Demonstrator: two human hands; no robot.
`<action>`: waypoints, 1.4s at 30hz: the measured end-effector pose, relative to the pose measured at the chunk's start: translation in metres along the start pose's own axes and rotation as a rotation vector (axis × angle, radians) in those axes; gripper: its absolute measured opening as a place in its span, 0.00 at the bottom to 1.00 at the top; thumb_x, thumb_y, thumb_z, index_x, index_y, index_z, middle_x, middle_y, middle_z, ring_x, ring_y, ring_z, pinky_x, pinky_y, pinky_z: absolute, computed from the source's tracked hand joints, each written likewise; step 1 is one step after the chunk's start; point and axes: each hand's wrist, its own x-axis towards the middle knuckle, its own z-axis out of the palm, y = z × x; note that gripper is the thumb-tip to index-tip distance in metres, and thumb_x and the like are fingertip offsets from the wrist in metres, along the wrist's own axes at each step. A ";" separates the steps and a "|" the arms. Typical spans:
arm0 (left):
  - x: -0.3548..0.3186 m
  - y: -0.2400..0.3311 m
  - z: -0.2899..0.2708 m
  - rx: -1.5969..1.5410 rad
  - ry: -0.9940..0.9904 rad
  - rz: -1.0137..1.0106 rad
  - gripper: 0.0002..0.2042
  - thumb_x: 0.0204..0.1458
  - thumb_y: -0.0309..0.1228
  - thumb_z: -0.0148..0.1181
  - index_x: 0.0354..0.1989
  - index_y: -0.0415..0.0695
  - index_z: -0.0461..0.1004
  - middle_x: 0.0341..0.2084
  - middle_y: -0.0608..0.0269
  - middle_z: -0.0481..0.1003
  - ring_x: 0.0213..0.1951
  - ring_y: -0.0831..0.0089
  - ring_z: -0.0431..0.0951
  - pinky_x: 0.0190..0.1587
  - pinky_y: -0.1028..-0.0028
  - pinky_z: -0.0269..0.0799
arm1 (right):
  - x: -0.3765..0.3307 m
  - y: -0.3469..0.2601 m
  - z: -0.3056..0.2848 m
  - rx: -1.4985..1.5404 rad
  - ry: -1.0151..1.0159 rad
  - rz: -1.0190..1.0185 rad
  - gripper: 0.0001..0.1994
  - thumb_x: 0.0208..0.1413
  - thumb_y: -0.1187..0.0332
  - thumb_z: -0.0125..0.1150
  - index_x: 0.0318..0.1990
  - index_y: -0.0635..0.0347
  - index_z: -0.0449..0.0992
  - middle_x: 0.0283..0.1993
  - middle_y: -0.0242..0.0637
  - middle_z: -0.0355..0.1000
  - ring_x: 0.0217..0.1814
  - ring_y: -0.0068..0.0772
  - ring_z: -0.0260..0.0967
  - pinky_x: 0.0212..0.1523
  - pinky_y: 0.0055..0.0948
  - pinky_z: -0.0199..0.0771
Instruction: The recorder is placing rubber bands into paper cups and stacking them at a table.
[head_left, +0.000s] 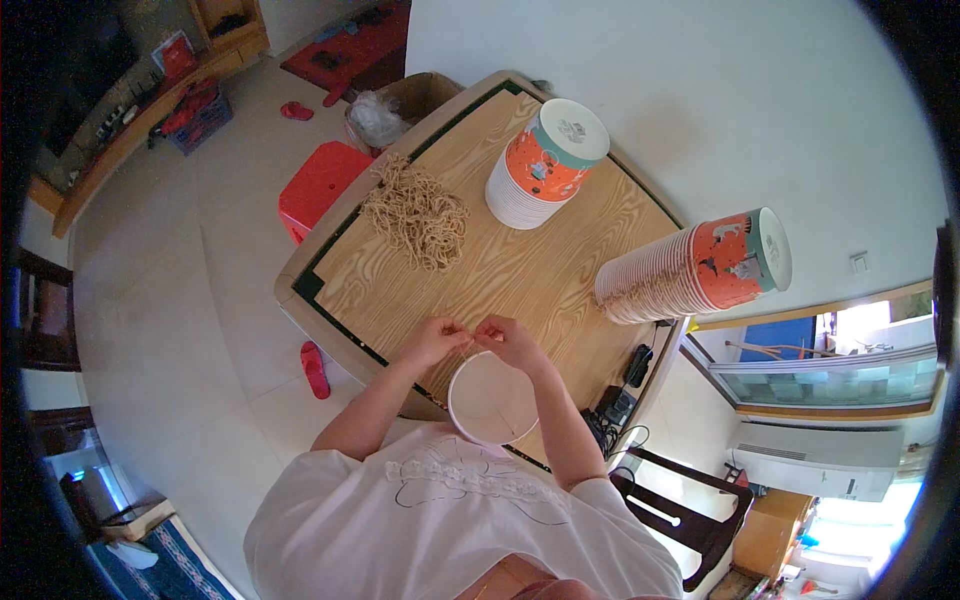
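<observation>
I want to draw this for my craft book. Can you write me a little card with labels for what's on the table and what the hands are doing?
Table: wooden top, pale rim
Left hand: fingers pinch a thin string
Right hand: fingers pinch the same string
Paper bowl: white inside, just below both hands, string crossing it
Pile of strings: tan, loose, far side of table
Upright cup stack: orange and white
Tipped cup stack: lying on its side at the right
Red stool: on the floor beside the table
</observation>
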 end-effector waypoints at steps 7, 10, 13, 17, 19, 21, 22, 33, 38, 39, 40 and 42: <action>-0.001 0.002 0.004 -0.411 0.017 -0.039 0.06 0.43 0.29 0.57 0.28 0.39 0.72 0.22 0.66 0.72 0.26 0.77 0.71 0.31 0.79 0.67 | 0.000 -0.007 -0.003 -0.184 -0.089 0.007 0.06 0.45 0.68 0.58 0.28 0.61 0.71 0.20 0.31 0.66 0.24 0.20 0.61 0.27 0.22 0.63; -0.007 0.009 0.003 -0.475 -0.028 -0.013 0.05 0.44 0.29 0.56 0.26 0.40 0.71 0.20 0.67 0.71 0.23 0.80 0.69 0.28 0.81 0.64 | 0.000 -0.002 -0.005 -0.178 -0.108 0.027 0.07 0.44 0.65 0.58 0.27 0.59 0.72 0.22 0.34 0.68 0.24 0.24 0.62 0.27 0.26 0.64; -0.010 0.008 0.004 -0.443 -0.084 -0.012 0.04 0.45 0.28 0.55 0.25 0.41 0.71 0.18 0.68 0.70 0.20 0.83 0.66 0.24 0.83 0.61 | -0.001 -0.003 -0.010 -0.241 -0.212 0.048 0.09 0.44 0.63 0.58 0.27 0.59 0.72 0.23 0.35 0.69 0.25 0.27 0.64 0.28 0.27 0.65; -0.009 -0.001 0.004 -0.471 -0.102 -0.033 0.04 0.46 0.28 0.55 0.25 0.41 0.71 0.18 0.68 0.71 0.20 0.83 0.66 0.22 0.83 0.60 | -0.004 -0.009 -0.015 -0.292 -0.351 -0.011 0.10 0.45 0.63 0.57 0.28 0.62 0.73 0.23 0.35 0.70 0.28 0.26 0.65 0.30 0.27 0.65; -0.007 -0.005 0.002 -0.489 -0.079 -0.075 0.04 0.45 0.28 0.55 0.26 0.41 0.70 0.21 0.67 0.71 0.23 0.80 0.68 0.26 0.81 0.63 | -0.007 -0.018 -0.014 -0.225 -0.308 0.040 0.09 0.45 0.64 0.57 0.29 0.62 0.73 0.24 0.34 0.70 0.28 0.25 0.65 0.30 0.26 0.65; -0.006 -0.009 0.001 -0.508 -0.054 -0.119 0.04 0.45 0.27 0.56 0.27 0.41 0.70 0.23 0.66 0.71 0.26 0.77 0.71 0.30 0.80 0.67 | -0.007 -0.019 -0.013 -0.158 -0.267 0.090 0.09 0.45 0.65 0.58 0.29 0.62 0.73 0.24 0.34 0.70 0.28 0.23 0.65 0.30 0.25 0.65; -0.004 -0.010 0.001 -0.482 -0.057 -0.115 0.04 0.45 0.28 0.56 0.28 0.41 0.70 0.23 0.66 0.71 0.26 0.76 0.71 0.30 0.80 0.68 | -0.006 -0.014 -0.014 -0.088 -0.254 0.082 0.09 0.44 0.66 0.58 0.29 0.61 0.73 0.24 0.34 0.70 0.28 0.23 0.64 0.30 0.25 0.65; -0.001 -0.011 0.004 -0.431 -0.085 -0.075 0.04 0.48 0.28 0.53 0.27 0.41 0.69 0.20 0.65 0.71 0.19 0.83 0.67 0.21 0.84 0.60 | 0.001 0.003 -0.012 -0.135 -0.264 0.013 0.07 0.44 0.67 0.58 0.30 0.60 0.74 0.24 0.32 0.71 0.27 0.21 0.65 0.28 0.23 0.65; -0.001 -0.014 0.005 -0.432 -0.082 -0.069 0.06 0.48 0.30 0.53 0.26 0.41 0.69 0.20 0.65 0.71 0.20 0.80 0.68 0.23 0.82 0.62 | 0.001 -0.005 -0.015 -0.108 -0.333 0.059 0.07 0.45 0.66 0.58 0.30 0.59 0.75 0.24 0.33 0.71 0.26 0.23 0.64 0.28 0.25 0.65; -0.001 -0.016 0.005 -0.433 -0.081 -0.069 0.06 0.48 0.30 0.53 0.26 0.41 0.69 0.20 0.65 0.71 0.20 0.80 0.68 0.23 0.82 0.62 | 0.001 -0.005 -0.014 -0.108 -0.334 0.059 0.07 0.45 0.66 0.58 0.30 0.59 0.75 0.24 0.33 0.71 0.26 0.23 0.64 0.28 0.25 0.65; -0.001 -0.015 0.005 -0.431 -0.085 -0.073 0.06 0.48 0.31 0.53 0.27 0.41 0.69 0.20 0.65 0.71 0.21 0.80 0.68 0.23 0.82 0.63 | 0.001 -0.005 -0.014 -0.153 -0.333 0.078 0.08 0.45 0.66 0.58 0.30 0.59 0.74 0.24 0.33 0.71 0.26 0.23 0.64 0.27 0.25 0.65; -0.001 -0.015 0.005 -0.428 -0.089 -0.077 0.06 0.48 0.31 0.53 0.27 0.41 0.69 0.21 0.65 0.71 0.21 0.80 0.68 0.24 0.82 0.63 | 0.000 -0.005 -0.013 -0.198 -0.332 0.097 0.08 0.45 0.65 0.58 0.30 0.59 0.74 0.24 0.33 0.70 0.25 0.23 0.64 0.27 0.25 0.65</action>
